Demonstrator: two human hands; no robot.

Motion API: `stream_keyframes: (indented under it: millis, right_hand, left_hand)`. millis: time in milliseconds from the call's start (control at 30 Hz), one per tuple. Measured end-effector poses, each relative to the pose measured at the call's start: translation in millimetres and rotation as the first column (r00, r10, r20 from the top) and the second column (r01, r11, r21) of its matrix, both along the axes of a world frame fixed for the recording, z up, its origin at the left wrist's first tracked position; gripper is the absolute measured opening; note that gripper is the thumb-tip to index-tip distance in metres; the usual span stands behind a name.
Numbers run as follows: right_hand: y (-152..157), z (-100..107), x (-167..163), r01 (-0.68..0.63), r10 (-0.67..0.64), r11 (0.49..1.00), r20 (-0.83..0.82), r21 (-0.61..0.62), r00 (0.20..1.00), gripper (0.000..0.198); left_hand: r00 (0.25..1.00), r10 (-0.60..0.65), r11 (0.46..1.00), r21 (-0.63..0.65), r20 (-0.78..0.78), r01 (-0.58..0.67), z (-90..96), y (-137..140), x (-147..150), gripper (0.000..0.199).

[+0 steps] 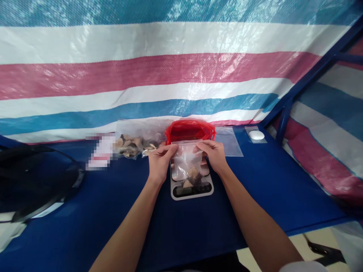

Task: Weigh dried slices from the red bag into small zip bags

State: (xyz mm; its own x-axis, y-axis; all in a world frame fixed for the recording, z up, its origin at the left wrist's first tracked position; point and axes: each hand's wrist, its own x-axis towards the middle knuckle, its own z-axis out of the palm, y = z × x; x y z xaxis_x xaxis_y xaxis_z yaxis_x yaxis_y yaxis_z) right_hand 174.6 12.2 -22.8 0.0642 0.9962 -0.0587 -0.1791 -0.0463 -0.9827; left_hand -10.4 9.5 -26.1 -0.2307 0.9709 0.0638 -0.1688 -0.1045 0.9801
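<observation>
A clear zip bag (pixel 184 160) with a few brown, dried-looking pieces at its bottom hangs over a white kitchen scale (pixel 193 193). My left hand (pixel 160 160) pinches the bag's top edge at the left corner. At the right corner my right hand (pixel 214 153) pinches the same edge between thumb and fingers. The bag covers much of the scale's plate and part of its dark display. Just behind the bag stands an open red plastic bag (pixel 190 128); what lies inside it cannot be made out.
Filled clear bags of brown pieces (pixel 129 145) lie left of the scale, beside a blurred-out paper (pixel 100 153). Flat clear bags (pixel 232 141) and a small white case (pixel 256 135) are to the right. A black round object (pixel 39 181) sits at far left. Striped sheeting (pixel 170 68) backs the blue table (pixel 113 211).
</observation>
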Motion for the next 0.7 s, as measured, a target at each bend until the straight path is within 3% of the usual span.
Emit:
stream_keyframes:
  millis: [167, 467, 700]
  right_hand:
    - [2.1, -2.5, 2.1, 0.029, -0.029, 1.0, 0.01, 0.012, 1.0, 0.033]
    - [0.1, -1.7, -1.1, -0.031, 0.031, 1.0, 0.044, 0.002, 0.999, 0.033]
    - [1.1, -5.4, -1.1, 0.008, -0.015, 0.996, 0.08, 0.088, 0.997, 0.022]
  left_hand:
    - [0.998, -0.036, 0.998, -0.057, 0.048, 0.039, -2.8, 1.7, -3.5, 0.026]
    - [0.999, 0.019, 0.995, 0.094, -0.051, -0.014, -5.5, -0.1, -1.6, 0.019]
    - [0.994, -0.037, 0.997, 0.061, -0.107, 0.043, 4.1, -4.7, 1.9, 0.018]
